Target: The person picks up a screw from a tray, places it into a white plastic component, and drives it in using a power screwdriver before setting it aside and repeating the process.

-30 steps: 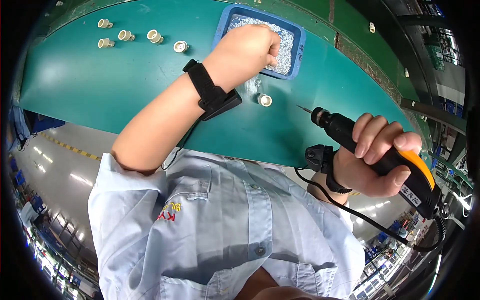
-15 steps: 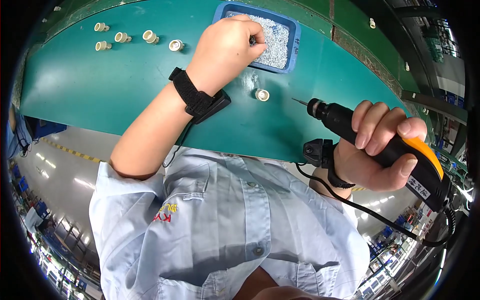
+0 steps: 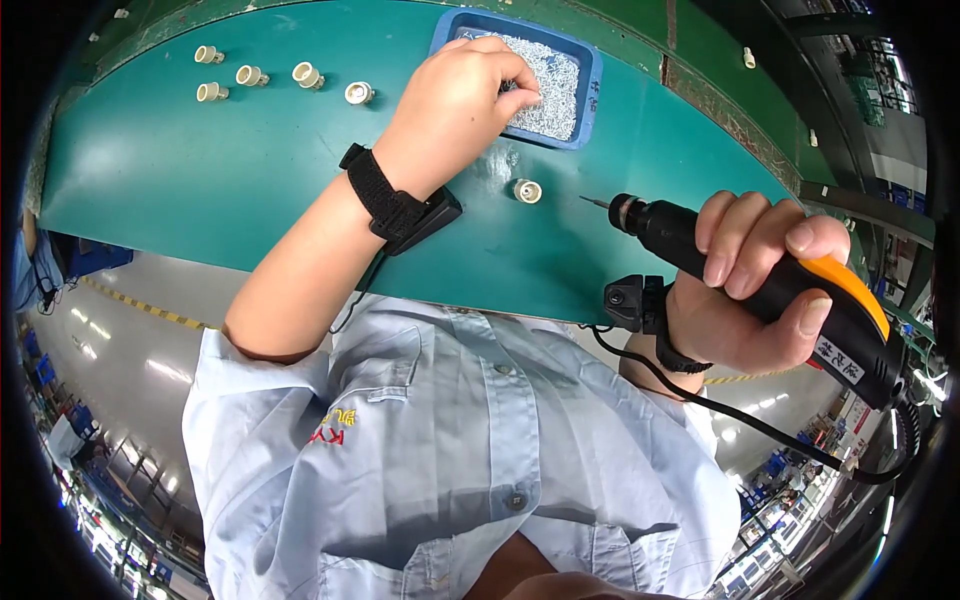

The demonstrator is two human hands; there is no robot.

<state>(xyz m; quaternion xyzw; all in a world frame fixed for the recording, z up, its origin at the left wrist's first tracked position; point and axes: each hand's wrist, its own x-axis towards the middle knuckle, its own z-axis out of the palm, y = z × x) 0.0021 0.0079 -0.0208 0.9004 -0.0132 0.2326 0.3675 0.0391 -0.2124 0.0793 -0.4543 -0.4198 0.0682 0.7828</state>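
Observation:
Over a blue plastic tray (image 3: 594, 95) of small silvery screws (image 3: 552, 85), my left hand (image 3: 462, 95) has thumb and forefinger pinched together. What lies between those fingertips is too small to make out. My right hand (image 3: 765, 265) is wrapped round a black and orange electric screwdriver (image 3: 672, 232), its thin bit pointing left. Just left of the bit tip, apart from it, a small cream lamp-holder-like part (image 3: 527, 191) stands on the table with its round opening showing.
Several similar cream parts (image 3: 308, 75) lie scattered on the green tabletop (image 3: 200, 170) at the far left. A black cable (image 3: 740, 425) runs from my right wrist toward the screwdriver's rear. Beyond the table's far edge is a green surface (image 3: 715, 70).
The screwdriver in my right hand has shifted slightly left and up, its bit nearer the single cream part. My left hand stays pinched at the screw tray, with hardly any movement.

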